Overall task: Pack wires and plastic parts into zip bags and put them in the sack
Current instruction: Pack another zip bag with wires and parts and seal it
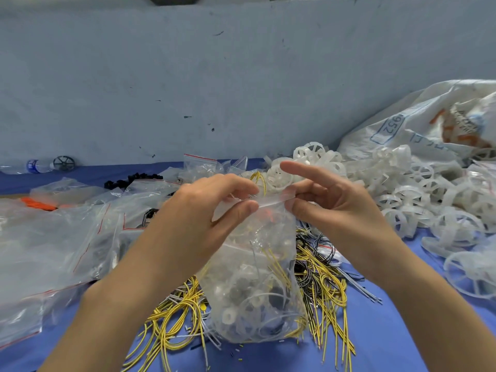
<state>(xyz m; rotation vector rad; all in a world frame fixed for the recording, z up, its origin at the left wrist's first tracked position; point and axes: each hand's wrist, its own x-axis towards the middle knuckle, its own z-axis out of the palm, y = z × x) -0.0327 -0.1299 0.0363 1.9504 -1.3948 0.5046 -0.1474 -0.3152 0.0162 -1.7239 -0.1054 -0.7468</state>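
Note:
A clear zip bag (257,285) stands upright at the centre of the blue table, filled with white plastic parts, dark pieces and yellow wires. My left hand (204,210) pinches the bag's top strip at its left end, thumb under the fingers. My right hand (330,205) pinches the same strip at its right end, with the index finger stretched out above. Loose yellow wires (171,318) and black-and-white wires (316,264) lie around the bag's base. The white woven sack (418,122) slumps at the far right.
A heap of white plastic wheels (434,200) fills the right side. Empty zip bags with red strips (53,251) pile up on the left, with orange wires (40,204) and black parts (131,179) behind them. A water bottle (37,165) lies by the wall.

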